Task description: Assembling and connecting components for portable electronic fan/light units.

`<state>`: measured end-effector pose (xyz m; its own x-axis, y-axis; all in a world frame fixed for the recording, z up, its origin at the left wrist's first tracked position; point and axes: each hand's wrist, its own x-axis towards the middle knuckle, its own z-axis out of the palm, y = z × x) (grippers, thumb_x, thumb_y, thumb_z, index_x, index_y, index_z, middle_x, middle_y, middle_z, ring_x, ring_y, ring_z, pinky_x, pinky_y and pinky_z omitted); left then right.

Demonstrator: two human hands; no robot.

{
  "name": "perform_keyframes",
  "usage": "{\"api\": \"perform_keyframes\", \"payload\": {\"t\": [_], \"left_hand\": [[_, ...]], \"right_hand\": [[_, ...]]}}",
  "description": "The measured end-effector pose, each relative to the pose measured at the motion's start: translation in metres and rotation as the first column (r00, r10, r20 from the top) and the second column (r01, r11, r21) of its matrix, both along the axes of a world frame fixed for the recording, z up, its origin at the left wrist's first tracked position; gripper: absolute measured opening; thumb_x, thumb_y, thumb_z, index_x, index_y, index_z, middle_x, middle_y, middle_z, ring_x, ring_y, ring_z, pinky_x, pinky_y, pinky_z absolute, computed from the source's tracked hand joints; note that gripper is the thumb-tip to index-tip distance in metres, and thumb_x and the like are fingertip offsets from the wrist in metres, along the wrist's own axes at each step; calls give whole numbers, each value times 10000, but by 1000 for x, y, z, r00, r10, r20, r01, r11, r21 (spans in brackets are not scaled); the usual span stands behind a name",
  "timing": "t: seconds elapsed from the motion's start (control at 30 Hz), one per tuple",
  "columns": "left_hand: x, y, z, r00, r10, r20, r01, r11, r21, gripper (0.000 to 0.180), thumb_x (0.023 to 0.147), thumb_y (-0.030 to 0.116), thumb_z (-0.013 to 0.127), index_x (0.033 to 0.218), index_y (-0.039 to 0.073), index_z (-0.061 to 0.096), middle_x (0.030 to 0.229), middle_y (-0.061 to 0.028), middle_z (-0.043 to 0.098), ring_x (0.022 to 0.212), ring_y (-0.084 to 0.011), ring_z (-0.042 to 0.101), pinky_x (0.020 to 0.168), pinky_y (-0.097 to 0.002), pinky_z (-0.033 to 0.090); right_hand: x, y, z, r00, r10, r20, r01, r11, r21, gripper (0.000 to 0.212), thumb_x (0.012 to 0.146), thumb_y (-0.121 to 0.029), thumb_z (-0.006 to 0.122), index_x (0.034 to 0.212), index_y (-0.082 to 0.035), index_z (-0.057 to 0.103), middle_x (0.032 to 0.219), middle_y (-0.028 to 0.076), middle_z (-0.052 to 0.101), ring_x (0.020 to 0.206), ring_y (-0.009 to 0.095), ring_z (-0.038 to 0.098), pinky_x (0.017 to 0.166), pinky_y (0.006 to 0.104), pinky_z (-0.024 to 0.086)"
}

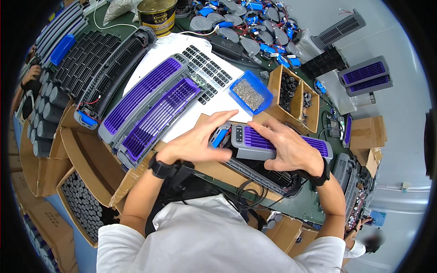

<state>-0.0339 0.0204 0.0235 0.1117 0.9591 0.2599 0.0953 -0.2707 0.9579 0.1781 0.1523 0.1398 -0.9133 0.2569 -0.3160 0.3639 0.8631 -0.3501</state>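
A grey cover with a purple grille [255, 138] and a dark button strip at its left end lies across a long dark housing [259, 172] in front of me. My right hand [291, 148] grips the cover across its width, fingers over the grille and thumb at the near edge. At the housing's left end shows a blue battery pack [220, 138]. My left hand [195, 141] hovers beside that end, fingers stretched apart and slightly blurred, with nothing in it. Its contact with the housing, if any, cannot be made out.
Purple-grilled covers [141, 98] lie on white sheets to the left. Beyond my hands stand a blue bin [266, 105] of screws and a divided box [287, 117] of black parts. Black cables [248, 193] hang at the near edge. Other people's hands [33, 75] show at both sides.
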Motion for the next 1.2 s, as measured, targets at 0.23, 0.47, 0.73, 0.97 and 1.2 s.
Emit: {"api": "perform_keyframes", "payload": {"t": [0.23, 0.47, 0.73, 0.97, 1.2], "left_hand": [[-3, -5, 3, 961, 83, -263, -59, 994, 96, 996, 520, 183, 857, 1427, 166, 447, 1192, -129, 569, 1136, -322, 537, 956, -388, 445], [-1, 0, 23, 979, 160, -128, -149, 984, 93, 931, 513, 225, 904, 1359, 115, 530, 1100, -124, 608, 1014, -271, 594, 907, -363, 486], [-1, 0, 32, 979, 186, -82, -180, 981, 71, 911, 534, 235, 915, 1355, 109, 540, 1119, -132, 592, 993, -238, 597, 860, -346, 517], [3, 0, 31, 973, 228, -18, -228, 974, 13, 1004, 538, 269, 920, 1430, 141, 477, 1102, -115, 560, 1025, -250, 566, 905, -350, 467], [5, 2, 16, 968, 178, 179, -191, 980, 59, 1057, 570, 167, 913, 1490, 164, 392, 1141, -85, 528, 1089, -229, 534, 981, -333, 424]], "right_hand": [[-6, 6, 6, 997, 9, 76, 3, 988, -155, 933, 629, -190, 792, 1444, -16, 374, 1171, 225, 531, 1054, 393, 568, 917, 411, 468], [-5, 19, 25, 996, -10, 91, 44, 925, -377, 1043, 668, -230, 823, 1489, 42, 239, 1464, 267, 382, 1331, 361, 427, 1120, 399, 327], [-9, 3, 34, 997, 11, 82, 7, 977, -214, 1081, 692, -234, 827, 1516, 3, 170, 1422, 262, 397, 1286, 393, 444, 1101, 406, 349], [-22, -22, 34, 991, -71, 110, 78, 995, -55, 1105, 710, -257, 819, 1520, 1, 112, 1304, 299, 442, 1130, 444, 536, 968, 447, 456], [-26, -28, 32, 995, -65, 78, 63, 998, 24, 1115, 711, -253, 818, 1513, 21, 93, 1249, 305, 456, 1049, 458, 563, 911, 456, 482]]}}
